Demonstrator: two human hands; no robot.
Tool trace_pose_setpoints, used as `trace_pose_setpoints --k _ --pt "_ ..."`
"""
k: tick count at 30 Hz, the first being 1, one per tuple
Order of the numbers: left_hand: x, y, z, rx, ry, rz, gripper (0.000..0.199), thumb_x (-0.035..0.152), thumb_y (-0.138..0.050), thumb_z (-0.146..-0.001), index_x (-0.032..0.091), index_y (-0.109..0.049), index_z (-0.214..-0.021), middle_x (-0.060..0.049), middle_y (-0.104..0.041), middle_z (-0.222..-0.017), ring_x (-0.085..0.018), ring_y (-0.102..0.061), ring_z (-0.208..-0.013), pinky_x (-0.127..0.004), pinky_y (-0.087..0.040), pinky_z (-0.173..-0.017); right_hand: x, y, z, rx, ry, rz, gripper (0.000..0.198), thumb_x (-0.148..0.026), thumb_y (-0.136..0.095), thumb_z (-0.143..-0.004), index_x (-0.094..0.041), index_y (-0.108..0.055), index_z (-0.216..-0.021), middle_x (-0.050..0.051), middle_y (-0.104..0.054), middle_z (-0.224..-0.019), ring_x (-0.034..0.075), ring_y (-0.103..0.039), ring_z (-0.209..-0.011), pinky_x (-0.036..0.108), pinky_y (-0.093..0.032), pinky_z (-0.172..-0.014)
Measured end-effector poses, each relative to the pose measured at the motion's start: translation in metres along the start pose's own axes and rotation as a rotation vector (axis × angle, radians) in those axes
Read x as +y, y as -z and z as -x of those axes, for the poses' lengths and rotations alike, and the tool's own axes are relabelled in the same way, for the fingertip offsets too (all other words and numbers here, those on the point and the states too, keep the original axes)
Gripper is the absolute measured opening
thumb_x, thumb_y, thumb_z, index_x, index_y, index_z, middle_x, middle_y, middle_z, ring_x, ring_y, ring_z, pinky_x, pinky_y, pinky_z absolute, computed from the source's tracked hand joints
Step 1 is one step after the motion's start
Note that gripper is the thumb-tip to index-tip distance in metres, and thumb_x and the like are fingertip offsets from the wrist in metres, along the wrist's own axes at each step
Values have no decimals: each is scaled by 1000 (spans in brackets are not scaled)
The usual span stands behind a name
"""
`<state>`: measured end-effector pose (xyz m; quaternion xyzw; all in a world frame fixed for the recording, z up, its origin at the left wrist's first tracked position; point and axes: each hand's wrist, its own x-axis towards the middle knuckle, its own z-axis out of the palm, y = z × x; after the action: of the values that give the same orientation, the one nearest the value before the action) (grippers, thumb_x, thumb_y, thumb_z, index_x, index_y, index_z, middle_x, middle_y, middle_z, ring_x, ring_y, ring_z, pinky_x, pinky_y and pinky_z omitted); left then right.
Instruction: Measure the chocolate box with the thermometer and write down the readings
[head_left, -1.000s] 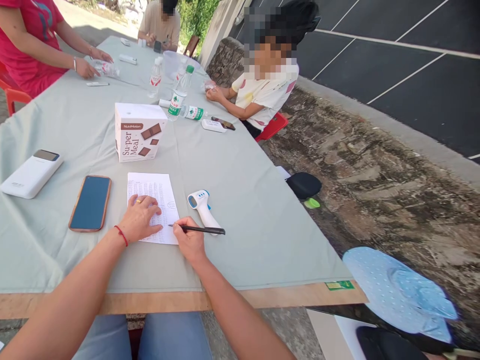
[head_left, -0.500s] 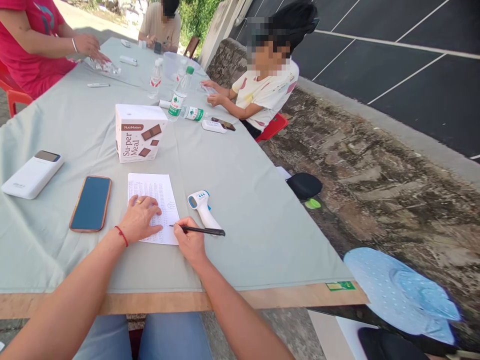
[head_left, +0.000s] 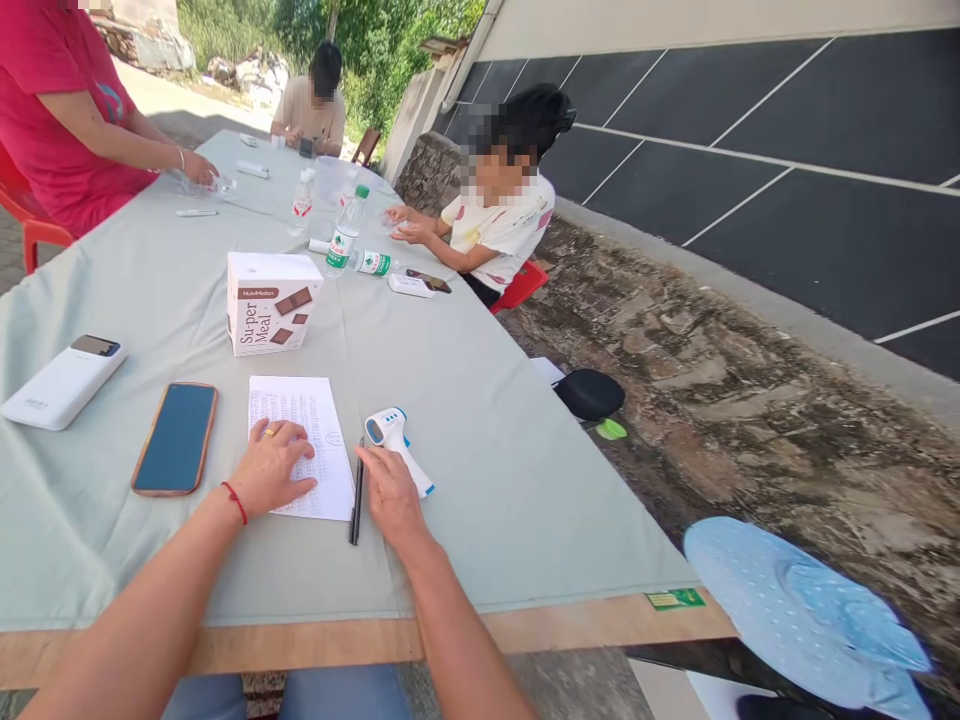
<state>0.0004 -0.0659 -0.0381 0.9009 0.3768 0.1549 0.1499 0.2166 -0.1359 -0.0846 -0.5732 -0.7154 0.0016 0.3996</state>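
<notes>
A sheet of paper (head_left: 339, 490) covered in handwritten columns lies on the cloth in front of me. My left hand (head_left: 279, 465) rests on it, fingers spread, with a ring and a red bracelet. A black pen (head_left: 356, 510) lies along the sheet's right edge, pointing away from me. My right hand (head_left: 391, 490) is just right of the pen, fingers stretched forward, the index fingertip close to the pen's upper end. Partly under or behind that hand is a white and blue infrared thermometer (head_left: 388, 428). Whether the fingers touch it I cannot tell.
A phone (head_left: 176, 438) and a white power bank (head_left: 66, 382) lie left. A Su-per Meal box (head_left: 274, 305) stands ahead, water bottles (head_left: 343, 235) behind it. Three people sit around the table (head_left: 525, 520). A blue hat (head_left: 802, 600) is at the right.
My right hand has let the pen down beside the paper and shifted right to the thermometer. My left hand stays on the sheet. The head view has tilted up a little.
</notes>
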Motion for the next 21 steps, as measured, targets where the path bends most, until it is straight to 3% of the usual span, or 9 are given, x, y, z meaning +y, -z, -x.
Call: trace_pose_setpoints --k 4,8,12,21 --pt "-1 1 0 35 10 5 19 30 -65 -78 21 -65 -94 -8 -62 -112 -26 -55 -104 -55 -31 -105 1 -1 0 133 -24 59 44 -11 -33 -92 -25 -64 -120 12 -62 -114 23 -60 -99 44 -50 -87" --pt "-4 3 0 123 9 22 15 26 -56 -83 21 -64 -95 -9 -62 -110 -25 -56 -104 -51 -37 -102 11 -1 1 347 -243 229 34 -26 -44 -89 -20 -62 -118 16 -58 -119 29 -55 -109 50 -44 -90" --pt "-10 4 1 220 53 13 17 25 -51 -87 20 -63 -97 -10 -61 -111 -26 -56 -107 -50 -40 -99 27 -3 8 272 -417 283 40 -43 -54 -83 -19 -62 -114 16 -62 -116 31 -55 -103 46 -45 -83" --pt "-15 2 2 204 72 23 16 24 -48 -87 20 -61 -96 -9 -63 -105 -26 -57 -101 -49 -42 -95 28 -8 15 268 -422 240 34 -40 -50 -89 -20 -64 -113 14 -67 -110 27 -59 -96 39 -47 -78"
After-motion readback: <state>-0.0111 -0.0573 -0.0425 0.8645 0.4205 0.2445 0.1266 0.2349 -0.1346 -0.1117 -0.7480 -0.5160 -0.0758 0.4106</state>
